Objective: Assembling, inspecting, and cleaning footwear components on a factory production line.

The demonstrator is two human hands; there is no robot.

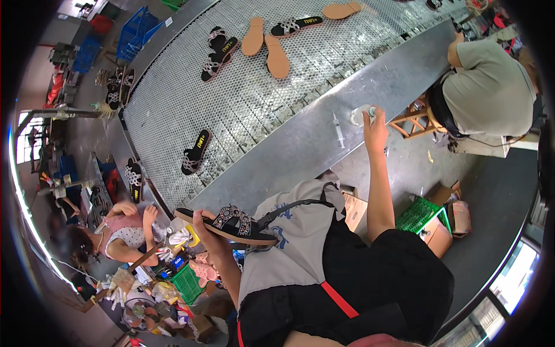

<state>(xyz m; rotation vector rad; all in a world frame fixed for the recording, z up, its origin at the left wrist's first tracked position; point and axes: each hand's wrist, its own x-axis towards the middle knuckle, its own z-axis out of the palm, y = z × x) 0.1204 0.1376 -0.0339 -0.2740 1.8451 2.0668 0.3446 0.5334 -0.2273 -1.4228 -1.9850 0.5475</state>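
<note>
My left hand (206, 234) grips a black sandal (238, 224) with a jewelled strap by its heel end and holds it level in front of my chest. My right hand (376, 132) is stretched out to the metal ledge (300, 153) beside the belt, fingers closed around a small pale bottle (361, 115) that stands there. A syringe (338, 130) lies on the ledge just left of that hand.
The mesh conveyor belt (243, 98) carries several black sandals (195, 151) and tan soles (276, 56). A person in a grey shirt (491, 87) sits on a wooden stool (413, 118) at the right. Another person (118, 234) works at lower left. Green baskets (417, 214) and cardboard boxes (436, 234) stand on the floor.
</note>
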